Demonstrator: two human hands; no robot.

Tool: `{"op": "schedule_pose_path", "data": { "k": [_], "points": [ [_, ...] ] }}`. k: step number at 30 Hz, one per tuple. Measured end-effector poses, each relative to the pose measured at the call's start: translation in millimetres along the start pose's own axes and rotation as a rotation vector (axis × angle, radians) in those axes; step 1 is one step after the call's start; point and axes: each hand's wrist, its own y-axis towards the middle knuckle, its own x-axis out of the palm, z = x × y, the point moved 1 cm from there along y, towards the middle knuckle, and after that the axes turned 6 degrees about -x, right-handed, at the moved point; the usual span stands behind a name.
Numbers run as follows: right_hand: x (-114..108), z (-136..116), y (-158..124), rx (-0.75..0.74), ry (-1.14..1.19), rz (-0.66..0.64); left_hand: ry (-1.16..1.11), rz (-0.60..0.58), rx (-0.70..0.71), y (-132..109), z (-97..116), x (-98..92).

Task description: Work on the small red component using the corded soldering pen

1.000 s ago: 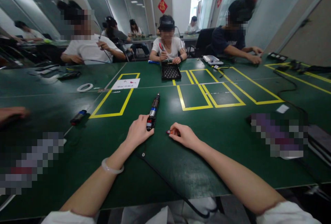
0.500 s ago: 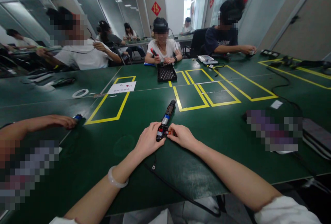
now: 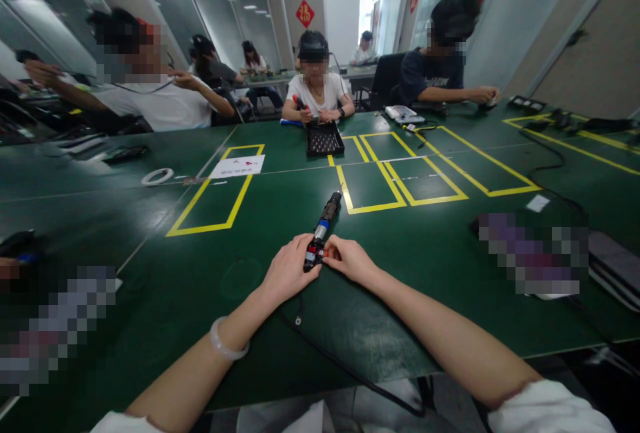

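A black electric screwdriver (image 3: 324, 223) with a blue band lies on the green table (image 3: 280, 326), its tip pointing away from me. My left hand (image 3: 290, 272) grips its near end with curled fingers. My right hand (image 3: 349, 258) is closed in a pinch on a small red piece (image 3: 326, 254) held against the screwdriver's near end. A black cable (image 3: 345, 370) runs from the tool back toward me and over the table's front edge.
Yellow tape rectangles (image 3: 215, 193) mark the table ahead. A black parts tray (image 3: 325, 138) sits before a person opposite; a white paper (image 3: 237, 166) and a white tape roll (image 3: 157, 176) lie left. Several people work around the table. Dark devices (image 3: 613, 260) and cables lie right.
My left hand has swung the screwdriver to the right and my right hand has brought the red piece up to its near end. A neighbour's hand at the left reached in and withdrew.
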Motion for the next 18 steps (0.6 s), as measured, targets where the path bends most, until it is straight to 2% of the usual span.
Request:
{"op": "schedule_pose_path", "data": {
  "k": [14, 18],
  "points": [
    [-3.4, -4.5, -0.4, -0.073, 0.064, 0.005, 0.062, 0.016, -0.002, 0.9, 0.6, 2.9],
    [-5.3, -6.7, -1.2, -0.08, 0.074, 0.011, 0.106, 0.027, -0.045, 3.6, 2.6, 5.1]
  ]
}}
